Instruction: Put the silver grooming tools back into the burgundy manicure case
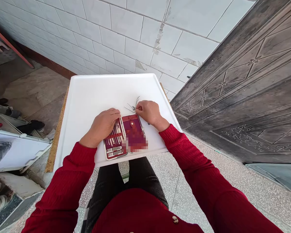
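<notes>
A manicure set case (134,136) lies open near the front of the white table (97,90). Nail clippers (114,152) and several slim metal tools (116,136) sit in its left half; the purple right half has a snapped strap, and part of it is pixelated. My left hand (103,126) is closed at the upper left of the case, its fingers curled over the edge and tool tops. Just beyond the case's right half, my right hand (147,111) pinches at a small cluster of metal manicure tools (133,108). Its fingers partly hide them.
A white tiled wall (106,35) stands behind the table. To the right is a dark carved panel (228,84). Shelving with a white panel (16,150) and clutter stands at the left. Speckled floor (184,181) shows below the table.
</notes>
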Motion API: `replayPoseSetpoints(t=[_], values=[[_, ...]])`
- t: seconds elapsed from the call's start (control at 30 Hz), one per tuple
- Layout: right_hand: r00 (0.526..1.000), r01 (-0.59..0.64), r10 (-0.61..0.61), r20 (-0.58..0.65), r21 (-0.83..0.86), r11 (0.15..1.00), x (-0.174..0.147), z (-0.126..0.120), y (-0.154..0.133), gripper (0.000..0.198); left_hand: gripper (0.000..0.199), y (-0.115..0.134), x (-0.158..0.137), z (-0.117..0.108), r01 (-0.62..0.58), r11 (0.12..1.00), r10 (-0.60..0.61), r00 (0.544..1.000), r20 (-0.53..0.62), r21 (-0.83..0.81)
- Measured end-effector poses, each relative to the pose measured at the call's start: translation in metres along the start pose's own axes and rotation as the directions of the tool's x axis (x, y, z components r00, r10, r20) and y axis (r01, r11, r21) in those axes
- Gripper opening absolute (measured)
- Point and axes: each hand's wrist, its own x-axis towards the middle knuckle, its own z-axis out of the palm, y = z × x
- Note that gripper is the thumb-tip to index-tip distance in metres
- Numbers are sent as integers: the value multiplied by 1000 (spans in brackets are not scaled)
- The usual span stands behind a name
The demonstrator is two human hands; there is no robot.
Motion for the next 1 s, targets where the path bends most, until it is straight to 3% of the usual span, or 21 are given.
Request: replayPoseSetpoints(t=[0.17,0.27,0.37,0.5,0.6,0.7,1.0], values=[[998,-51,60,-33,225,973,2,-2,6,12,40,0,1,0,-1,1000,1,1000,-8,10],[995,-47,82,-63,430,901,4,-1,15,11,40,0,1,1,-3,1000,3,1000,-8,17],[995,-39,87,-40,656,754,7,1,22,12,41,-1,0,2,-5,1000,6,1000,-18,29],[991,-128,41,124,853,506,6,3,23,20,41,-4,0,6,-19,999,21,999,-37,35],[978,-193,2,208,904,381,3,2,20,29,41,-4,0,6,-24,999,25,999,-43,35],[963,-244,-34,268,918,311,0,0,19,39,41,-2,1,4,-15,999,17,999,-35,37],[936,-280,-143,321,927,249,-3,0,22,48,41,-2,0,4,6,999,-6,1000,-12,37]])
